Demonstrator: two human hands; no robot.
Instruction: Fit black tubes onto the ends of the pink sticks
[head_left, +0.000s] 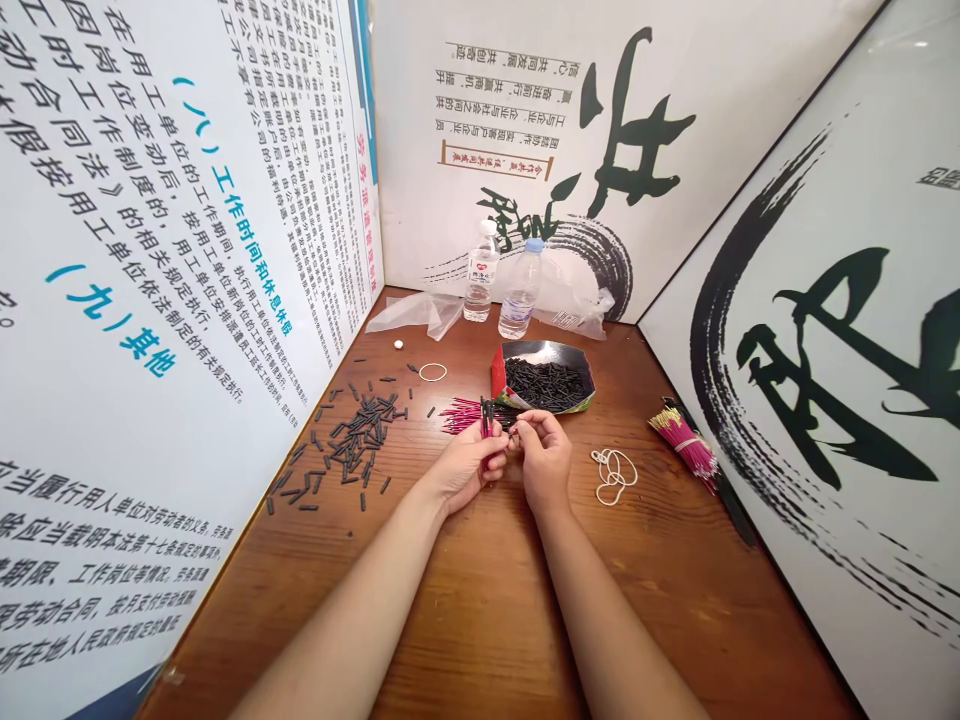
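My left hand (463, 468) is closed around a small bunch of magenta wires (487, 418) with black sleeves at their upper ends. Beside it, my right hand (547, 462) has thumb and forefinger pinched together close to the bunch; the small dark piece at the fingertips is too hidden to name. Just behind my hands lies a heap of magenta wires (459, 414) with black ends. A red-sided box (498, 374) stands beyond, filled with short black sleeves (547, 384). More loose black sleeves (366, 430) are scattered to my left.
At the right lies a banded bundle of magenta wires (684, 445). White rubber bands (616, 475) rest nearer my right hand, and one band (433, 373) lies back left. Two water bottles (480, 280) and clear plastic bags (420, 312) stand against the back panel. Printed panels enclose three sides.
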